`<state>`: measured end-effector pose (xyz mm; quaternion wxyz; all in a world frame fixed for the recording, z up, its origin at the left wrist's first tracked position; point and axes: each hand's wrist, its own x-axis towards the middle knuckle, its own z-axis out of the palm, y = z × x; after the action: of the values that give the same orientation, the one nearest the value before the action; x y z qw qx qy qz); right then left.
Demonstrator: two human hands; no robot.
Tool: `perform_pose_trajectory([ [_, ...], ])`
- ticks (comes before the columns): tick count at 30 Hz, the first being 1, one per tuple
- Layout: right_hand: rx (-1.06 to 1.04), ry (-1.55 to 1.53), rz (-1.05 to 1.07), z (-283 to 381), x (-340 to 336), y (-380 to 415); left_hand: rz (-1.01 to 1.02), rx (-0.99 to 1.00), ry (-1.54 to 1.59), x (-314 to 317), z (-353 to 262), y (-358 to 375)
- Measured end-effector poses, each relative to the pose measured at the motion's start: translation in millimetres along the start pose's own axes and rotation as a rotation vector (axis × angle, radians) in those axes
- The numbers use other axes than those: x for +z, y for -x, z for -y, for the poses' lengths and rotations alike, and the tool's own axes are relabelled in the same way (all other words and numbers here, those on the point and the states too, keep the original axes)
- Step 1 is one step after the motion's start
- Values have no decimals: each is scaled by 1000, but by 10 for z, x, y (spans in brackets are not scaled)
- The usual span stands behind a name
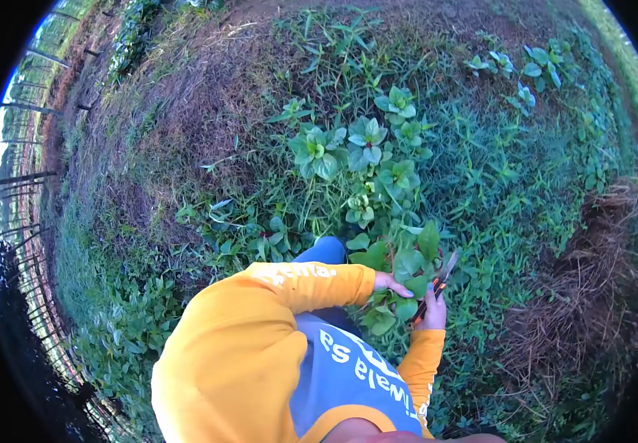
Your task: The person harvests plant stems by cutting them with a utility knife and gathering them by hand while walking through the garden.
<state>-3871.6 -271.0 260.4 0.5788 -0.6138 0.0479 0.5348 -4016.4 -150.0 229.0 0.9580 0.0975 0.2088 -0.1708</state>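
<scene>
My left hand (392,285) is closed on broad green leaves (409,264) of a leafy plant, just in front of my body. Close beside it on the right, my right hand (435,310) is wrapped around a pair of shears (448,267) with orange-red handles. The metal blades point up and to the right, next to the held leaves. Fingers and foliage partly cover the handles, and the plant's stems are mostly hidden.
Broad-leaved plants (319,151) grow among grass ahead. Dry brown plant matter (573,303) lies at the right. More low foliage (130,317) covers the left side, with a row of thin posts (27,177) at the far left. A blue-clad knee (324,251) shows below the plants.
</scene>
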Motion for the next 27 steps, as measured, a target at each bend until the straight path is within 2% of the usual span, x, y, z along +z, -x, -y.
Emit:
perform_pose_trajectory([
  [3,139,324,97,470,534,-286,-123,262,58,-149,-542,605],
  [5,93,378,128,670,700,-517,-194,427,99,-173,-839,1050],
  [7,94,463,45,768,688,-770,-252,590,140,-168,-1088,1466],
  [9,148,590,1,714,382,-1060,-302,746,173,-157,-1305,1865],
  [11,273,811,-55,750,199,-1025,-305,869,217,-221,-1473,2224],
  [12,342,1096,-44,834,249,-945,-283,905,363,160,-1601,2557],
  [13,408,1381,-37,906,269,-840,-350,1018,287,142,-1663,2718],
  [15,472,1147,-147,-44,-1327,-1538,-121,1061,437,18,-1738,3018],
  [16,492,1259,-109,-36,-1414,-1560,-66,1218,427,204,-1830,3169],
  [17,503,1350,-66,110,-1219,-1484,-10,1376,411,406,-1916,3331],
  [19,501,1446,-1,326,-866,-1429,-10,1565,338,480,-1966,3637],
  [20,497,1477,23,427,-713,-1434,45,1632,398,477,-1975,3751],
  [21,483,1501,45,536,-574,-1469,-22,1657,497,587,-1974,3892],
  [23,439,1524,80,769,-260,-1594,140,1727,555,31,-1865,3962],
  [25,387,1540,107,949,15,-1725,224,1709,799,-120,-1870,4064],
  [26,356,1551,122,1050,171,-1813,174,1745,604,-90,-1932,4124],
  [27,319,1570,139,1136,301,-1933,176,1735,607,-160,-1968,4159],
])
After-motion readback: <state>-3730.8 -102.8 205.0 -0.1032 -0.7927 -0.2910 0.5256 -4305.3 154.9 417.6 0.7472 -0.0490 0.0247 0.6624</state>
